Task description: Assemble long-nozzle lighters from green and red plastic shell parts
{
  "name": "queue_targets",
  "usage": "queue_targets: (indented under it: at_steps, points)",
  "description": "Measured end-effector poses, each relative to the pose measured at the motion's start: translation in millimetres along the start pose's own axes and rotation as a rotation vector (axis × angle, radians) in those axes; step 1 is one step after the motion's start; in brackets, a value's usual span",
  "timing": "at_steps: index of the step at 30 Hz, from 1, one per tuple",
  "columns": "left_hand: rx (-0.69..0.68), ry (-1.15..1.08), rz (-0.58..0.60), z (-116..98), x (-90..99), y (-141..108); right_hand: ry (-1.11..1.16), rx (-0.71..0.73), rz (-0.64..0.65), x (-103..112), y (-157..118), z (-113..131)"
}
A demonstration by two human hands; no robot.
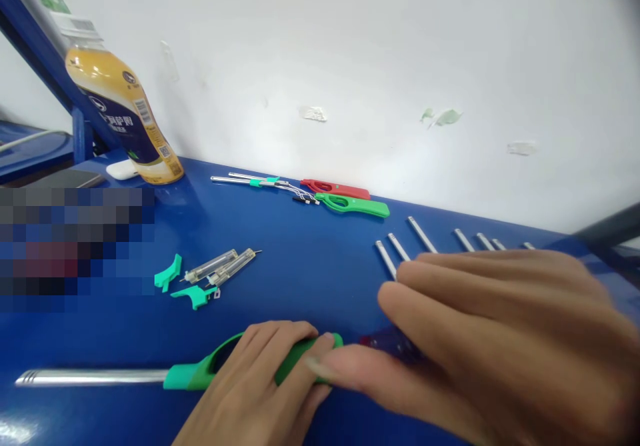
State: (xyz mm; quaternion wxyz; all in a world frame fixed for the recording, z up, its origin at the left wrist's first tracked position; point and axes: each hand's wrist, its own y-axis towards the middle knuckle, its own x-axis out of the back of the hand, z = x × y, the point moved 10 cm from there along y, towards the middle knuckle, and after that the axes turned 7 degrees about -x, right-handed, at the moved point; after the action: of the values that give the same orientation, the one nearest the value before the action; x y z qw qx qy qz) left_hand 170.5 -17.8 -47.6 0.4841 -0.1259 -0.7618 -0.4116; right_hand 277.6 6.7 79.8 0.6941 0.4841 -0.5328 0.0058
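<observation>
In the head view, the left hand (250, 379) has bent fingers round the handle of one long green lighter (100, 377), low on the blue table (310, 266), maybe so it stays still. The right hand (500, 339) is half open, thumb by the handle's end; I can't tell if it holds anything. Seven metal tubes (423, 235) show, perhaps spread for easy grabbing. Two clear fuel tanks (233, 267) lie beside two teal triggers (194, 295).

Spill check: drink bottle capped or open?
Capped: the white cap sits on the drink bottle's neck. Whether it's screwed tight, cannot tell.
</observation>
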Motion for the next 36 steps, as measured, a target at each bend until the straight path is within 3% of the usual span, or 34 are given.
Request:
queue_targets:
  at_steps: [2, 8, 10, 14, 17, 22, 27, 31, 36]
  points:
    - [-0.005, -0.013, 0.005, 0, -0.4, 3, 0.019, 0.005, 0.058, -5, 0, 3]
    - [0.023, 0.027, 0.072, 0, -4.1, 5, 0.278, -0.169, 0.239, -15, -11, -6]
    - [0.008, 0.047, 0.090, 0, -5.7, 4, 0.335, -0.108, 0.213, -11, -11, -4]
    - [-0.002, 0.063, 0.016, 1, 0.0, 1, 0.317, 0.048, 0.203, -2, -9, -2]
    - [-0.006, 0.041, 0.021, 1, -2.0, 0, 0.222, 0.006, 0.200, -2, -5, -9]
    - [-0.018, 0.027, 0.038, 0, -4.8, 0, 0.054, -0.032, 0.028, 5, -3, -9]
    - [-0.010, 0.040, 0.001, -1, 0.5, 1, -0.047, -0.005, 0.099, -2, -3, -7]
    - [0.011, 0.049, -0.019, 0, 4.7, 2, 0.093, -0.067, 0.043, 7, -1, -7]
    - [0.007, 0.085, 0.047, 0, -1.4, 4, 0.328, -0.139, 0.253, -7, -3, -11]
